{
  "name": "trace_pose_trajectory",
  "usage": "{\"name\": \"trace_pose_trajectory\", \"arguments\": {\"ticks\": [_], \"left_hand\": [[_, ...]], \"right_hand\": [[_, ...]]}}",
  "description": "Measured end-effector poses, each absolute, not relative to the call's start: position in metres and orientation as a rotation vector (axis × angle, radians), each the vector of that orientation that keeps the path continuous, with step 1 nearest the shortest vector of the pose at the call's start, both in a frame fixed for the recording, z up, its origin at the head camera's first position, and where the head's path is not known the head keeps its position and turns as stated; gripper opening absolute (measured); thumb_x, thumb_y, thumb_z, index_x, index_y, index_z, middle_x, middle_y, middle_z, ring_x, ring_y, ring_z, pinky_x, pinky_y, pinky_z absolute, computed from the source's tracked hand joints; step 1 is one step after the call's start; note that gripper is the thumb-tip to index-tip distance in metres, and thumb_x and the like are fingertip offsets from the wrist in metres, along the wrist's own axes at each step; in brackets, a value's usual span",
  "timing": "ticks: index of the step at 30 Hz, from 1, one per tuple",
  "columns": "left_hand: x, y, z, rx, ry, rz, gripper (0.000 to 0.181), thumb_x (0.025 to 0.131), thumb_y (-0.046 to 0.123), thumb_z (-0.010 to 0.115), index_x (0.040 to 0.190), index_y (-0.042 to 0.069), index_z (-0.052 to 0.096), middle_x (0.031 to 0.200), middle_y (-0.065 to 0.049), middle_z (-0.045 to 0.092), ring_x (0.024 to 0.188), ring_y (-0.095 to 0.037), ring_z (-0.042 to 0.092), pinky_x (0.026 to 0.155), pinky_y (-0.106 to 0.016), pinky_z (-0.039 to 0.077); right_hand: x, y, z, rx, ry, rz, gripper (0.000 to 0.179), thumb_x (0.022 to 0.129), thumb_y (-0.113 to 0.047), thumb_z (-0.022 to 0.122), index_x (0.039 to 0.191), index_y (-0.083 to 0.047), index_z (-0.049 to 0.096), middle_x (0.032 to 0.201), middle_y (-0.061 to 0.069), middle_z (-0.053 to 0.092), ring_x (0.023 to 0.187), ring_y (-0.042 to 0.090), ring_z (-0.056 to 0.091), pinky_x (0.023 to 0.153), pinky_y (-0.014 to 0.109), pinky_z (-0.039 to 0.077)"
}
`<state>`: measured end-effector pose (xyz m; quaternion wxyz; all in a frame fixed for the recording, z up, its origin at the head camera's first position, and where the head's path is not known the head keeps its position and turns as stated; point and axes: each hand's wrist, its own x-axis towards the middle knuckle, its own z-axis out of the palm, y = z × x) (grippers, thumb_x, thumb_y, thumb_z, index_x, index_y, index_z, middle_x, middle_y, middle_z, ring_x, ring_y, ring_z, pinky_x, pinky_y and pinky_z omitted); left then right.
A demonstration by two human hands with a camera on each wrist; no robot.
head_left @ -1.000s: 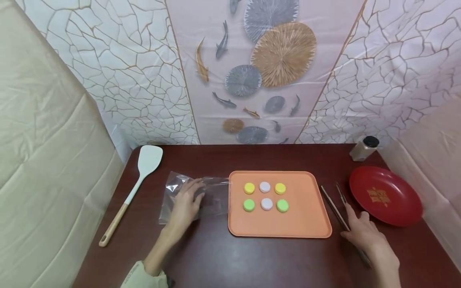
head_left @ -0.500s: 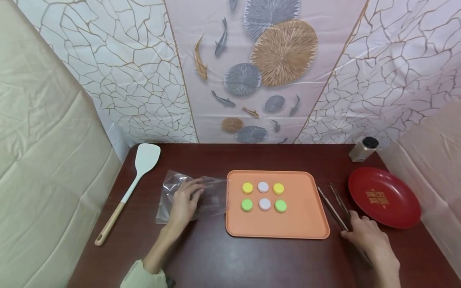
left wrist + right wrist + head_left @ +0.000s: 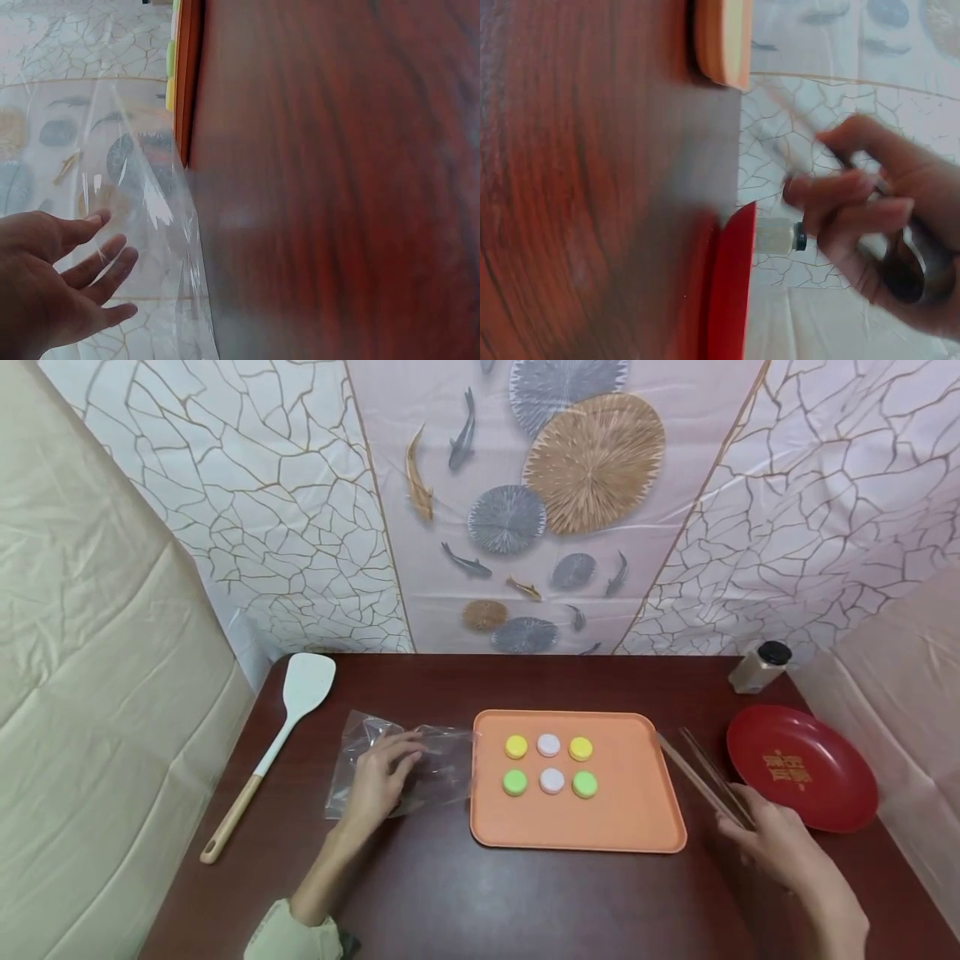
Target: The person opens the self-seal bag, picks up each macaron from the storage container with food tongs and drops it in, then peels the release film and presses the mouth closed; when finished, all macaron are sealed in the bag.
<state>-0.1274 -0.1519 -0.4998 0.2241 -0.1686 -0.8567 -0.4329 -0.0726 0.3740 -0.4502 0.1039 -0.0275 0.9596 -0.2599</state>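
Observation:
An orange tray (image 3: 637,810) lies mid-table with two rows of round pieces: yellow (image 3: 516,746), white (image 3: 548,744), yellow, then green (image 3: 514,782), white, green. My left hand (image 3: 377,779) lies flat with straight fingers on a clear plastic bag (image 3: 442,767) just left of the tray; the left wrist view shows the hand (image 3: 56,289) and the bag (image 3: 154,202). My right hand (image 3: 776,843) grips metal tongs (image 3: 701,772) right of the tray, lifted, tips toward the tray's far right corner. The right wrist view shows the fingers (image 3: 855,202) curled round the tongs.
A white spatula with a wooden handle (image 3: 273,747) lies at the left. A red plate (image 3: 806,768) sits at the right, with a small dark-capped jar (image 3: 759,666) behind it. The dark wooden table (image 3: 525,902) is walled by patterned sheets.
My right hand has closed on the tongs and lifted them off the table, swinging their tips toward the tray. The left hand stays on the bag.

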Motion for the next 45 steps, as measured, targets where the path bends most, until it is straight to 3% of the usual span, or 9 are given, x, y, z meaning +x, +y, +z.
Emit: {"name": "trace_pose_trajectory", "arguments": {"ticks": [4,11,18,22,27,40,45], "left_hand": [[-0.127,-0.157,-0.499,-0.465,-2.381,-1.235,0.015,0.09,-0.014,0.079,0.102,-0.006,0.082,0.12,-0.025,0.08,0.117,-0.048,0.076,0.12,-0.068,0.042],[-0.127,-0.162,-0.494,-0.443,-2.405,-1.281,0.014,0.092,-0.012,0.079,0.103,-0.004,0.083,0.122,-0.023,0.08,0.12,-0.046,0.075,0.118,-0.064,0.046],[-0.129,-0.159,-0.494,-0.44,-2.418,-1.302,0.014,0.093,-0.01,0.079,0.104,-0.003,0.083,0.123,-0.023,0.08,0.123,-0.046,0.074,0.109,-0.061,0.053],[-0.129,-0.157,-0.493,-0.411,-2.43,-1.296,0.013,0.094,-0.009,0.079,0.104,-0.002,0.084,0.123,-0.02,0.081,0.122,-0.043,0.075,0.106,-0.06,0.055],[-0.128,-0.156,-0.49,-0.377,-2.445,-1.302,0.014,0.093,-0.009,0.08,0.104,-0.001,0.085,0.123,-0.019,0.081,0.123,-0.041,0.075,0.107,-0.059,0.055],[-0.131,-0.159,-0.489,-0.336,-2.45,-1.362,0.016,0.094,-0.007,0.08,0.108,-0.003,0.084,0.126,-0.019,0.08,0.127,-0.042,0.073,0.112,-0.056,0.052],[-0.131,-0.16,-0.489,-0.317,-2.457,-1.382,0.015,0.095,-0.005,0.08,0.109,-0.001,0.085,0.127,-0.017,0.08,0.126,-0.04,0.074,0.112,-0.049,0.053]], "right_hand": [[-0.071,0.362,-0.446,-0.256,2.793,-0.888,0.051,0.102,-0.018,0.079,0.145,0.003,0.06,0.078,-0.002,0.061,0.055,0.007,0.054,0.052,0.027,0.049],[-0.073,0.352,-0.454,-0.593,2.692,-0.909,0.042,0.099,-0.019,0.084,0.137,-0.003,0.074,0.081,-0.016,0.059,0.069,-0.004,0.051,0.058,0.022,0.045],[-0.073,0.355,-0.46,-0.58,2.664,-0.845,0.046,0.1,-0.025,0.083,0.141,-0.007,0.073,0.077,-0.017,0.055,0.064,-0.004,0.047,0.058,0.022,0.043],[-0.074,0.352,-0.459,-0.683,2.724,-0.806,0.045,0.099,-0.026,0.084,0.139,-0.008,0.074,0.074,-0.023,0.053,0.072,-0.007,0.049,0.066,0.021,0.042],[-0.073,0.342,-0.453,-0.766,2.752,-0.871,0.042,0.099,-0.022,0.083,0.138,-0.006,0.075,0.073,-0.024,0.057,0.072,-0.007,0.052,0.065,0.019,0.044],[-0.11,0.26,-0.437,-0.892,2.618,-0.813,0.04,0.107,-0.026,0.074,0.145,-0.012,0.072,0.075,-0.016,0.05,0.07,-0.004,0.049,0.066,0.022,0.043],[-0.122,0.237,-0.443,-0.944,2.554,-0.776,0.044,0.108,-0.026,0.073,0.149,-0.012,0.069,0.069,-0.015,0.043,0.061,-0.004,0.039,0.058,0.02,0.035]]}}
